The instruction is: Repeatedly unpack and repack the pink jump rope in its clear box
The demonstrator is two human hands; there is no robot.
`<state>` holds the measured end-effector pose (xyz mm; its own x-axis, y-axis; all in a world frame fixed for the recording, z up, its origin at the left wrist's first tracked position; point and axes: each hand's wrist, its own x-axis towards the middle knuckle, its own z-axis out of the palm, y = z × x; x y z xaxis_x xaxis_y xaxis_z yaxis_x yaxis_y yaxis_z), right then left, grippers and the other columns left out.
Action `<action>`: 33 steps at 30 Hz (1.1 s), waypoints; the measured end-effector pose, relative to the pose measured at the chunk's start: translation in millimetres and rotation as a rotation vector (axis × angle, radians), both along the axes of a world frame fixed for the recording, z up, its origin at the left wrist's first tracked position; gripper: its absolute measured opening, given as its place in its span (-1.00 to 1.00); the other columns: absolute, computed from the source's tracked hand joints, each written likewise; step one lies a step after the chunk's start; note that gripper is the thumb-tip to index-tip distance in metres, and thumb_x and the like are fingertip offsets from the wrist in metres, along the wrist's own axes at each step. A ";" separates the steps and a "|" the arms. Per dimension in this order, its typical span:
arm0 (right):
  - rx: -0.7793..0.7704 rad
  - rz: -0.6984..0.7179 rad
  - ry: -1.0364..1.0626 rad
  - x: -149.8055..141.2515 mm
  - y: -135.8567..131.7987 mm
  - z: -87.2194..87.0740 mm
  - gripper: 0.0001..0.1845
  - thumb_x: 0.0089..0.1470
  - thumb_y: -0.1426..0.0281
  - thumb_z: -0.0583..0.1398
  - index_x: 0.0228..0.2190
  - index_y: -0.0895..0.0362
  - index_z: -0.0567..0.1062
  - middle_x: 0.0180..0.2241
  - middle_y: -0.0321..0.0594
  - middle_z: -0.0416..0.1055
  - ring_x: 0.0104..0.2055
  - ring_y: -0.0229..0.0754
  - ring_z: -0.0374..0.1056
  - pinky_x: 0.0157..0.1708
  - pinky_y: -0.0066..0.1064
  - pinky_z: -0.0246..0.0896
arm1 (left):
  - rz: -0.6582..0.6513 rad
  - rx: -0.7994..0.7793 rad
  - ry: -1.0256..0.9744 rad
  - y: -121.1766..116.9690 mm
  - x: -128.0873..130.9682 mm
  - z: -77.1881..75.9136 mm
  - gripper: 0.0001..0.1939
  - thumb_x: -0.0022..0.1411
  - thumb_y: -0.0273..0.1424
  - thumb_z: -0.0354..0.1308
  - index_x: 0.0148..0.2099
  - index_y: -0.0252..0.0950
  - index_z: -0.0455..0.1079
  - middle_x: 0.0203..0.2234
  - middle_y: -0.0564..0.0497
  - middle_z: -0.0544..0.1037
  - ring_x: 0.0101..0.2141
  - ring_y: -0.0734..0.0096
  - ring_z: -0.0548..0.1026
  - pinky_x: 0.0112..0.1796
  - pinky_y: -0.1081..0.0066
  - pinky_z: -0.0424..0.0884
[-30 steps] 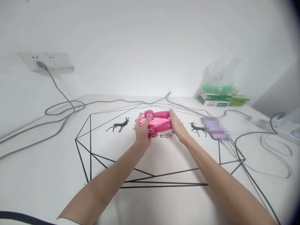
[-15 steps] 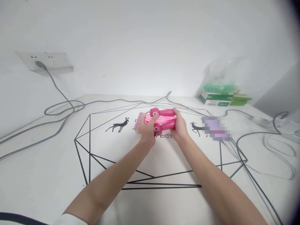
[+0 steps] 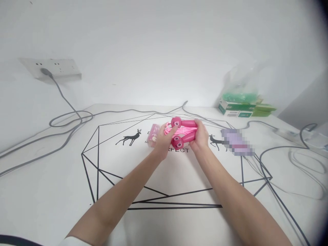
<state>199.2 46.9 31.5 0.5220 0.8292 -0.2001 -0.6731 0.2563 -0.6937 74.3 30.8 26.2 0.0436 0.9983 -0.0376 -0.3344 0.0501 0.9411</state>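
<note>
A pink jump rope (image 3: 186, 131) is held level above the middle of the table mat, its cord bundled between two darker pink handles with animal-face ends. My left hand (image 3: 164, 140) is closed around the face ends at its left, thumb on top. My right hand (image 3: 201, 135) is closed around the plain ends of the handles. Left of and partly behind my left hand shows a pink printed, partly clear package (image 3: 153, 135). Whether my left fingers touch that package is hidden.
A white mat with black lines and deer figures (image 3: 129, 137) covers the table. At right lies a purple pixelated object (image 3: 236, 140); behind it stand green-and-white boxes (image 3: 237, 106) under a plastic bag (image 3: 241, 85). Grey cables (image 3: 70, 129) run along both sides; one enters a wall socket (image 3: 52, 68).
Both hands have shifted right with the jump rope. The pink package, mostly hidden behind my left hand a second ago, now shows at the left.
</note>
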 end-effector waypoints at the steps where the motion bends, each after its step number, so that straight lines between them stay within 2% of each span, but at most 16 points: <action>1: -0.014 -0.004 0.013 3.8 2.7 -1.1 -0.74 -0.09 0.36 0.34 -0.31 0.11 0.44 -0.43 -0.38 0.47 -0.36 -0.21 0.47 -0.33 -0.38 0.48 | -0.032 0.028 0.028 -0.4 -1.4 1.8 -0.39 0.11 -0.15 0.39 0.16 -0.10 0.31 -0.01 -0.09 0.51 -0.12 0.21 0.57 -0.25 0.36 0.54; 4: -0.036 -0.004 0.073 14.4 11.8 -7.1 -0.75 -0.08 0.38 0.32 -0.33 0.10 0.39 -0.45 -0.39 0.45 -0.37 -0.20 0.47 -0.32 -0.35 0.49 | -0.083 0.094 0.110 -2.2 -3.4 5.2 -0.40 0.16 -0.20 0.35 0.20 -0.12 0.27 0.08 -0.14 0.45 -0.05 0.18 0.54 -0.17 0.32 0.53; 7: -0.050 -0.004 0.126 22.5 21.3 -14.2 -0.77 -0.07 0.39 0.30 -0.34 0.10 0.37 -0.45 -0.38 0.44 -0.36 -0.18 0.46 -0.32 -0.34 0.49 | -0.076 0.212 0.258 -3.7 -6.4 3.4 -0.34 0.15 -0.24 0.35 0.25 -0.15 0.23 0.18 -0.20 0.35 0.06 0.13 0.46 -0.07 0.28 0.49; 10: -0.058 -0.087 0.127 30.7 30.4 -20.2 -0.81 -0.06 0.42 0.26 -0.36 0.10 0.35 -0.45 -0.39 0.41 -0.37 -0.21 0.45 -0.34 -0.37 0.48 | -0.009 0.456 0.487 -1.0 -16.3 -2.4 -0.40 0.18 -0.24 0.31 0.23 -0.16 0.28 0.21 -0.17 0.32 0.19 0.11 0.33 0.11 0.22 0.35; 12: -0.072 -0.126 0.109 36.5 35.3 -23.9 -0.84 -0.04 0.43 0.24 -0.38 0.10 0.35 -0.44 -0.39 0.41 -0.37 -0.22 0.44 -0.36 -0.39 0.46 | -0.007 0.625 0.693 3.9 -25.6 -6.5 -0.51 0.21 -0.24 0.27 0.17 -0.15 0.36 0.16 -0.13 0.40 0.20 0.12 0.31 0.19 0.16 0.22; 15: -0.124 -0.207 0.084 43.1 38.7 -29.8 -0.88 -0.05 0.46 0.21 -0.39 0.10 0.35 -0.44 -0.40 0.39 -0.39 -0.24 0.41 -0.41 -0.42 0.42 | -0.122 0.800 0.960 11.6 -36.0 -11.1 -0.70 0.26 -0.25 0.20 0.03 -0.14 0.47 0.07 -0.12 0.47 0.15 0.09 0.36 0.21 0.09 0.17; 19: -0.199 -0.286 0.003 47.3 36.4 -36.8 -0.91 -0.06 0.44 0.20 -0.42 0.09 0.38 -0.42 -0.39 0.39 -0.39 -0.23 0.39 -0.45 -0.41 0.40 | -0.323 0.933 1.152 14.4 -39.5 -16.5 -0.81 0.30 -0.27 0.13 -0.10 -0.09 0.54 0.14 -0.09 0.43 0.20 0.10 0.30 0.22 0.08 0.12; 22: -0.232 -0.311 -0.040 51.0 33.5 -40.7 -0.92 -0.05 0.42 0.20 -0.41 0.09 0.40 -0.40 -0.38 0.39 -0.38 -0.23 0.38 -0.45 -0.40 0.39 | -0.411 0.962 1.212 12.6 -40.3 -23.2 -0.78 0.36 -0.26 0.06 -0.13 -0.10 0.54 0.17 -0.10 0.41 0.24 0.11 0.26 0.23 0.04 0.07; 26: -0.259 -0.345 -0.042 56.8 32.6 -47.8 -0.92 -0.06 0.41 0.22 -0.42 0.09 0.42 -0.42 -0.39 0.38 -0.43 -0.25 0.35 -0.49 -0.41 0.38 | -0.367 0.936 1.218 10.8 -37.1 -28.5 -0.72 0.40 -0.27 -0.02 -0.26 -0.16 0.50 0.12 -0.11 0.44 0.19 0.16 0.32 0.25 0.03 0.02; 30: -0.209 -0.374 -0.078 58.4 34.8 -56.6 -0.92 -0.05 0.39 0.23 -0.42 0.09 0.42 -0.43 -0.40 0.39 -0.43 -0.27 0.35 -0.49 -0.44 0.37 | -0.323 0.793 1.299 10.9 -19.9 -18.6 -0.69 0.34 -0.41 -0.01 -0.48 -0.23 0.33 -0.10 -0.04 0.54 0.01 0.18 0.45 0.20 -0.01 0.11; 33: -0.202 -0.368 -0.091 57.2 35.9 -59.7 -0.91 -0.05 0.38 0.22 -0.41 0.08 0.41 -0.44 -0.40 0.37 -0.44 -0.27 0.34 -0.50 -0.44 0.37 | -0.334 0.657 1.431 11.3 -1.8 -5.6 -0.84 0.23 -0.53 0.05 -0.39 -0.23 0.35 -0.21 -0.06 0.51 -0.11 0.14 0.46 0.06 -0.01 0.27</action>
<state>256.5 82.8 -28.2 0.7984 0.5336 -0.2791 -0.4963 0.3208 -0.8067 72.5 42.1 20.6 0.5589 0.8109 0.1733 0.7375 -0.5817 0.3431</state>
